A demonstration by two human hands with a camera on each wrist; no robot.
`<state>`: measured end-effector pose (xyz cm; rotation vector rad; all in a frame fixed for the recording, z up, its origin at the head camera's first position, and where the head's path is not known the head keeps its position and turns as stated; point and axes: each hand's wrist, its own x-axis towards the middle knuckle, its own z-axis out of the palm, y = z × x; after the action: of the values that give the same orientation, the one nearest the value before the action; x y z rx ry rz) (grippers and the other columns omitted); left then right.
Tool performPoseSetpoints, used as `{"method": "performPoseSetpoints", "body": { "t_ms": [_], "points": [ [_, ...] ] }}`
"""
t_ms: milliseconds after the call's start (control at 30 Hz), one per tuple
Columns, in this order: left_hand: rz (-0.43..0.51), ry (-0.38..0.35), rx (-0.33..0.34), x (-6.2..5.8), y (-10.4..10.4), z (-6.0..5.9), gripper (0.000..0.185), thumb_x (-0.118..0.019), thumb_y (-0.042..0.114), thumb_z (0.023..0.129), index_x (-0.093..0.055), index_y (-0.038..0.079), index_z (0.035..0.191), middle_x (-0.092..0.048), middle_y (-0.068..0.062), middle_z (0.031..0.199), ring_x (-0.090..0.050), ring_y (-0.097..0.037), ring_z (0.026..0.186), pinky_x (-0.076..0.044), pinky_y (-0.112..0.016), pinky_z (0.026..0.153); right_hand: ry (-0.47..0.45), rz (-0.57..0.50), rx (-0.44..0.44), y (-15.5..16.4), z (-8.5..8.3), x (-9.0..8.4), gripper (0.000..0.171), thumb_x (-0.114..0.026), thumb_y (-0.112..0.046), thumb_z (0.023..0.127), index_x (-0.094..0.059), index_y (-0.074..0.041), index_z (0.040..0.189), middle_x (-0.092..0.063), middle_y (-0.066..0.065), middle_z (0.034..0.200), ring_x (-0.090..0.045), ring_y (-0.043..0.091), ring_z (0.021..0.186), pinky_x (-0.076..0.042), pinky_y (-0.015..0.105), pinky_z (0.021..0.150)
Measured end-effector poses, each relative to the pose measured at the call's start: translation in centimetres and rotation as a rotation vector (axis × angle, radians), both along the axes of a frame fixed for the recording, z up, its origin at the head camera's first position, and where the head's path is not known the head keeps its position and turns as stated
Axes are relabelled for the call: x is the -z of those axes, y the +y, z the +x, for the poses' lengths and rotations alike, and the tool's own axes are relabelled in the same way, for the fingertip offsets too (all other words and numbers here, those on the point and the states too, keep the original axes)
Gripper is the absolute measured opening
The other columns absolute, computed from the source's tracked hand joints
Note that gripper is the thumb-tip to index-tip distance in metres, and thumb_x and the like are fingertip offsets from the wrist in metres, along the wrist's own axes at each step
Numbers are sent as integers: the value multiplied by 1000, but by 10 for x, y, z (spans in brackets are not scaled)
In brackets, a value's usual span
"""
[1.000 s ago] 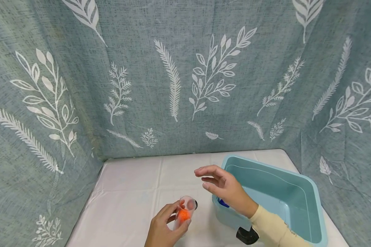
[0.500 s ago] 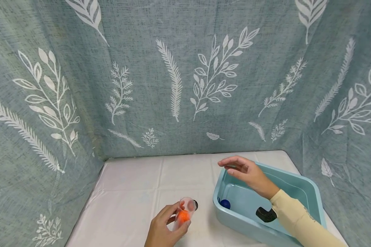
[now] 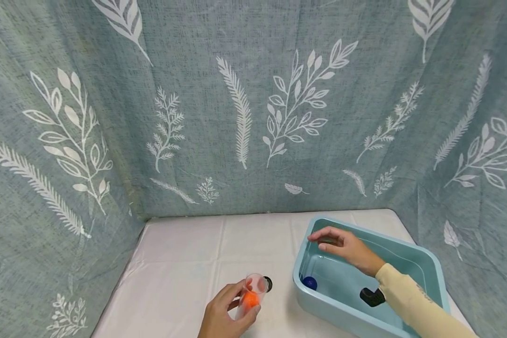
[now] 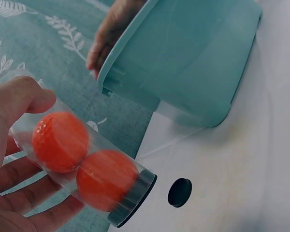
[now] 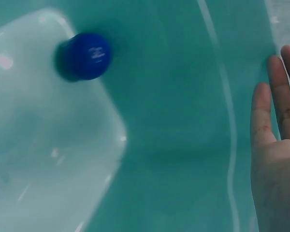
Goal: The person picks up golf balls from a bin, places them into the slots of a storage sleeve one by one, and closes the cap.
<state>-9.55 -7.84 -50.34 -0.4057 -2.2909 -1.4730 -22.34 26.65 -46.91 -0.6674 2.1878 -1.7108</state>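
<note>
Leaf-printed teal curtains wall in a white-covered counter [image 3: 181, 263]. From the head view, the left hand [image 3: 224, 317] grips a clear tube [image 3: 250, 296] near a black cap [image 3: 268, 283], while the right hand [image 3: 342, 245] hovers flat-fingered over the teal tub [image 3: 433, 274]. The left wrist view shows two orange balls [image 4: 82, 157] inside the tube. The right wrist view shows relaxed fingers [image 5: 273, 125] above a blue ball [image 5: 89, 55]. Judging by this, fetching that ball is in hand; next calls for dipping down and pinching it.

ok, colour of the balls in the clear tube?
Orange balls, two of them; clearest in the left wrist view.
</note>
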Motion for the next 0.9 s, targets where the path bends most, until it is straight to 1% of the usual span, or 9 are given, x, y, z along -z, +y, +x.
{"method": "performPoseSetpoints", "body": {
  "t_ms": [67,167,300,467,567,700,767,900],
  "points": [
    [3,-5,-1,1,-1,1,51,-88,2,71,-73,8,119,-64,15,94,-65,-4,85,-61,-24,70,-24,21,-12,0,-2,7,31,-60,-17,103,-61,-11,134,-59,11,136,-49,41,132,-51,32,102],
    [9,-9,0,1,-4,1,51,-88,3,72,-72,9,120,-64,14,95,-66,-5,86,-61,-24,69,-34,46,-15,1,-4,16,30,-61,-19,103,-61,-10,132,-60,12,133,-54,36,128,-53,34,100],
    [11,-9,-1,2,-7,1,51,-89,4,72,-72,10,120,-64,13,95,-67,-6,86,-61,-24,68,-67,78,-13,3,-6,25,30,-64,-21,101,-62,-9,129,-62,12,130,-57,34,124,-54,30,97],
    [9,-12,-4,2,-11,0,52,-89,4,71,-72,12,120,-64,15,95,-67,-6,86,-61,-23,68,-120,103,-69,5,-7,35,32,-64,-20,101,-62,-9,132,-59,19,135,-52,41,128,-53,28,97],
    [6,-18,-3,1,-12,0,52,-89,5,72,-72,12,121,-64,14,95,-67,-6,86,-61,-23,68,-138,118,-100,6,-8,40,33,-64,-18,101,-61,-10,133,-57,21,136,-53,39,127,-52,27,97],
    [-1,-23,3,-1,-14,-1,51,-89,8,74,-72,12,122,-64,12,95,-66,-6,87,-61,-23,70,-164,148,-157,7,-8,48,37,-64,-19,101,-58,-9,136,-56,20,138,-52,38,128,-52,26,98],
    [0,-26,2,-1,-15,-1,50,-89,9,74,-72,11,122,-64,12,95,-66,-6,87,-61,-23,69,-186,162,-179,8,-7,51,38,-63,-20,102,-57,-9,137,-56,18,139,-51,40,129,-52,29,99],
    [0,-26,-11,0,-17,-1,50,-89,9,74,-72,11,121,-65,11,95,-66,-6,87,-60,-22,69,-221,183,-195,9,-6,57,39,-64,-19,101,-56,-8,138,-55,16,139,-51,40,128,-51,41,103]
  ]
}}
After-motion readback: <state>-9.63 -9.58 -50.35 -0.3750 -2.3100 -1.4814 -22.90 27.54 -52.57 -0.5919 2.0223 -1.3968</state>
